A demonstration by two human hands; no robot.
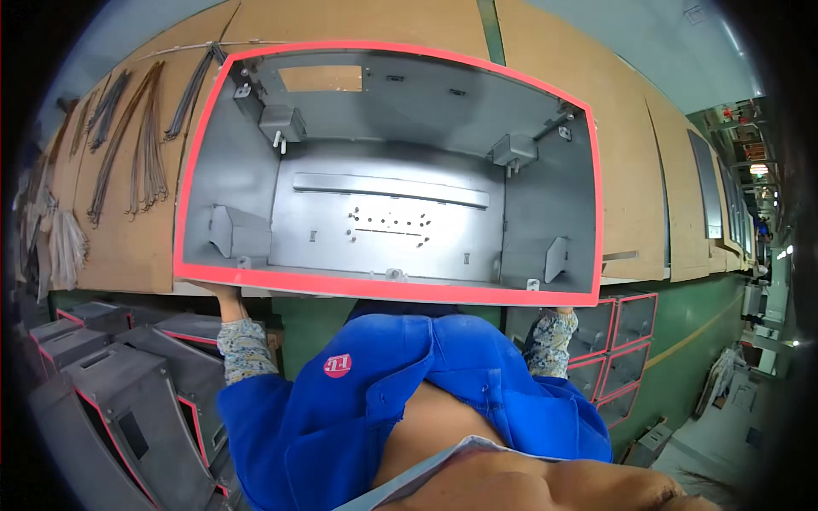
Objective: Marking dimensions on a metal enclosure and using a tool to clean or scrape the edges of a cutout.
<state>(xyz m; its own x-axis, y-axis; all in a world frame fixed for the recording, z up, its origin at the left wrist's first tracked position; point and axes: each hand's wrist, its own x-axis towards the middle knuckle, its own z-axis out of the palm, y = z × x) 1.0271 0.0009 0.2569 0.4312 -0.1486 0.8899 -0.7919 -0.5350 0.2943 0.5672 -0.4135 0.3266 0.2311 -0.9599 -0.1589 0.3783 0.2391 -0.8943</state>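
Note:
A large grey sheet-metal box (pixel 477 295) with red tape or sealing strip around its rim stands in front of my body, its open side facing up toward me. Inside it are brackets, a long raised bar and a back wall with several small holes; a rectangular cutout pierces the far wall. My left hand (pixel 225 292) grips the near edge at the left corner, its fingers mostly hidden under the box. At the right corner my right hand (pixel 558 311) is at the same edge, almost wholly covered by it.
The box lies over a brown board-covered bench (pixel 635 196). Bundles of cable-like strips (pixel 149 162) lie at the left. More grey boxes with red rims (pixel 128 400) are stacked low on the left, and others (pixel 626 349) on the right. The floor (pixel 699 332) is green with a yellow line.

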